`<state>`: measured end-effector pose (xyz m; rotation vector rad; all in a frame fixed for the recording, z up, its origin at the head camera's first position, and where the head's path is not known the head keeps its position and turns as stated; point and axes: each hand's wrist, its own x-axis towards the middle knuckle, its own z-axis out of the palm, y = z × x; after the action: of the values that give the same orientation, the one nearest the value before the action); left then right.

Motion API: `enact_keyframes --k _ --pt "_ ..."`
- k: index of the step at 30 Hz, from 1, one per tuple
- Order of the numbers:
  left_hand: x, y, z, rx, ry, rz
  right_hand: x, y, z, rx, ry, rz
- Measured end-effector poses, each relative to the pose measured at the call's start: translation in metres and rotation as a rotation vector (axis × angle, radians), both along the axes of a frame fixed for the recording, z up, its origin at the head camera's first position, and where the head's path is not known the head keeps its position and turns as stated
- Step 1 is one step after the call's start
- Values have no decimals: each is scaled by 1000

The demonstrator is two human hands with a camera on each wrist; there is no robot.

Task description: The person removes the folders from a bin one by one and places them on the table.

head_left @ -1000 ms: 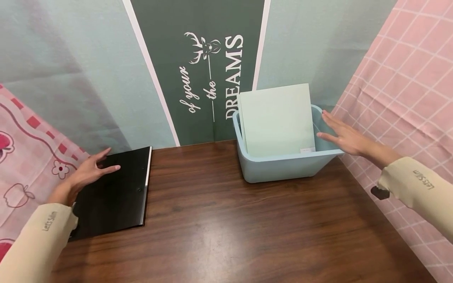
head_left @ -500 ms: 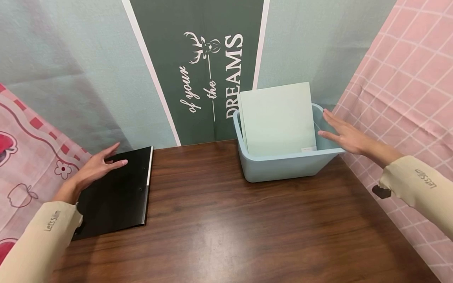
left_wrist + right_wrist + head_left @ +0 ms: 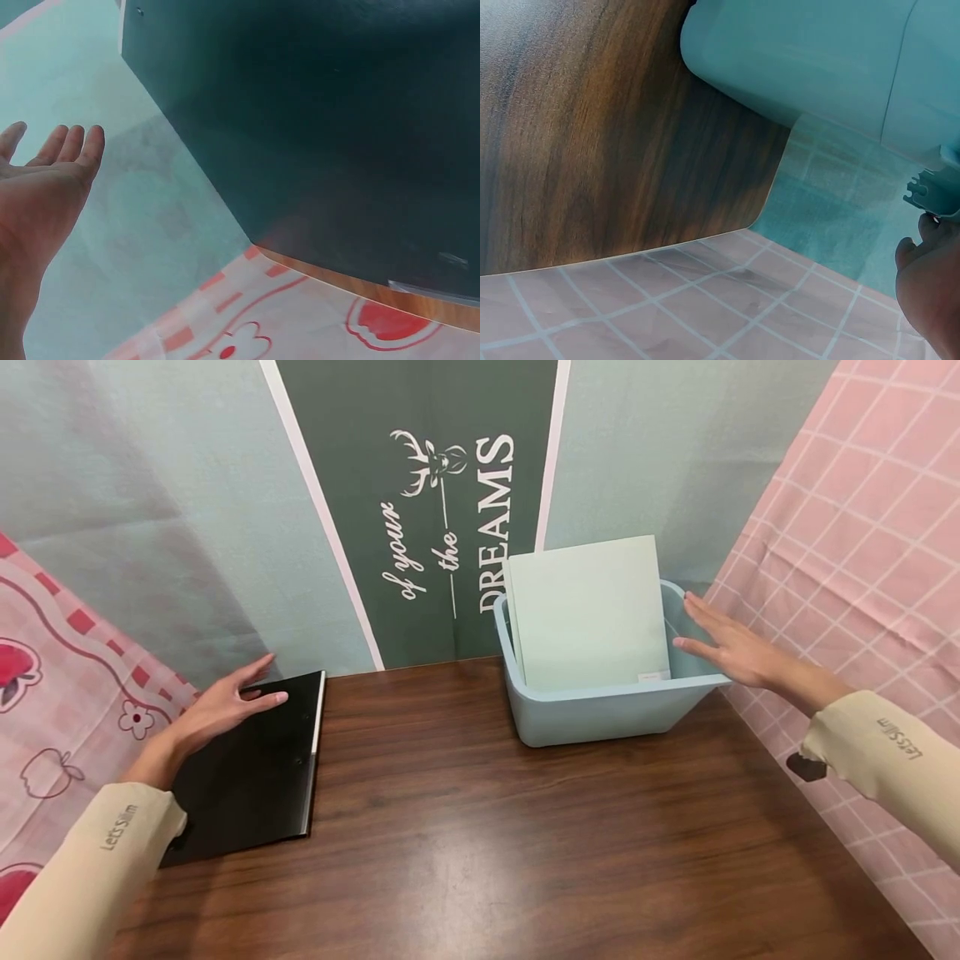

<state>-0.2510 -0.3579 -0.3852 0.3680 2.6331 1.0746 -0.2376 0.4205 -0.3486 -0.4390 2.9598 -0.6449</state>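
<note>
A flat black folder [image 3: 255, 777] with a pale strip along its right edge lies at the left of the table. Above its far left part hovers my left hand [image 3: 217, 710], fingers loosely extended and holding nothing. In the left wrist view this hand [image 3: 45, 187] appears apart from the folder [image 3: 300, 150]. On the right stands a light blue plastic bin [image 3: 600, 718] with pale green folders [image 3: 588, 614] upright and leaning in it. My right hand [image 3: 738, 647] is at the bin's right rim, fingers extended, thumb over the inside. Its fingertips are partly cut off in the right wrist view.
The brown wooden table [image 3: 450, 827] stretches between folder and bin. Behind it hangs a grey-green cloth [image 3: 630, 452] with white lettering. Pink patterned cloth [image 3: 75, 727] borders the left side, and pink checked cloth [image 3: 862, 552] the right.
My left hand has shifted right and slightly away from me over the black folder. The right hand stays at the bin's rim; folder and bin look unmoved.
</note>
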Motion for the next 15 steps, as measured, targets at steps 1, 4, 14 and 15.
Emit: enact_keyframes --k 1,4,14,15 --pt "0 1 1 7 9 -4 0 0 0 0 -2 -2" --pt "1 7 4 25 27 -18 0 0 -1 -2 -5 -2" --pt "-3 36 18 69 39 -112 -1 1 -1 7 5 -2" --pt "-4 39 19 71 40 -121 -2 1 -1 8 4 -3"
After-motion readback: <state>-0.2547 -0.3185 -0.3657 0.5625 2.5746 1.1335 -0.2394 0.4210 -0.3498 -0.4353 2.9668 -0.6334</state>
